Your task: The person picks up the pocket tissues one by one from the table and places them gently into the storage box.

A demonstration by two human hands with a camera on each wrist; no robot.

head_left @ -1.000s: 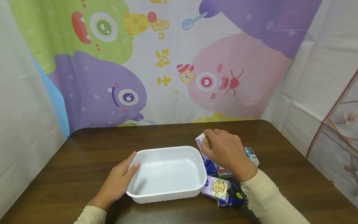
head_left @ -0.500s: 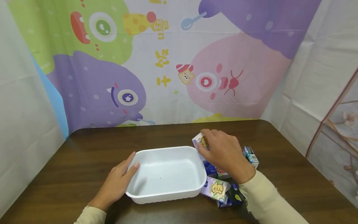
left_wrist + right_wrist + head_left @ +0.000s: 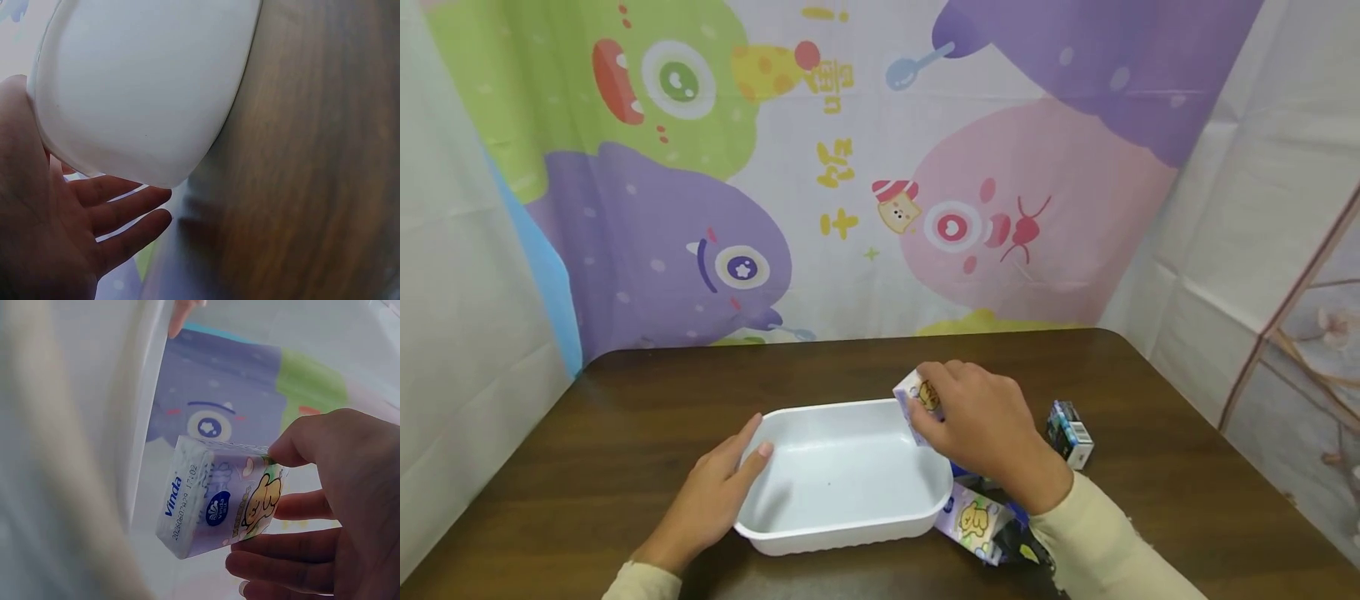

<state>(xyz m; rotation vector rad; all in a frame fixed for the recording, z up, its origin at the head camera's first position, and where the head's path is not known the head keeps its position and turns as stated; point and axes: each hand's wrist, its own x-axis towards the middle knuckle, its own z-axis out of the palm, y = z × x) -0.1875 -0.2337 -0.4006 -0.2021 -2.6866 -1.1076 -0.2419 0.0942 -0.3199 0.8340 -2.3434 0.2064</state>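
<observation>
A white plastic tray (image 3: pixel 850 528) stands on the table; in the head view my left hand (image 3: pixel 715 487) holds its left end, thumb over the rim and fingers along the outside. The left wrist view shows those fingers (image 3: pixel 134 240) fairly straight behind the tray wall. My right hand (image 3: pixel 981 421) pinches a small purple Vinda tissue pack (image 3: pixel 215 503) with a yellow bear print, thumb on one side and fingers on the other. That pack is tilted over the tray's far right corner.
Another purple bear tissue pack (image 3: pixel 973 521) lies against the tray's right side, leaning on a dark pack (image 3: pixel 1021 546). Part of this pile is hidden under my right hand. Farther right stands a dark pack with a white barcode end (image 3: pixel 1070 435). A cartoon cloth (image 3: pixel 850 275) hangs behind the table.
My right hand has carried the tissue pack leftward, from above the pile to over the tray's corner. The left hand keeps its hold on the tray.
</observation>
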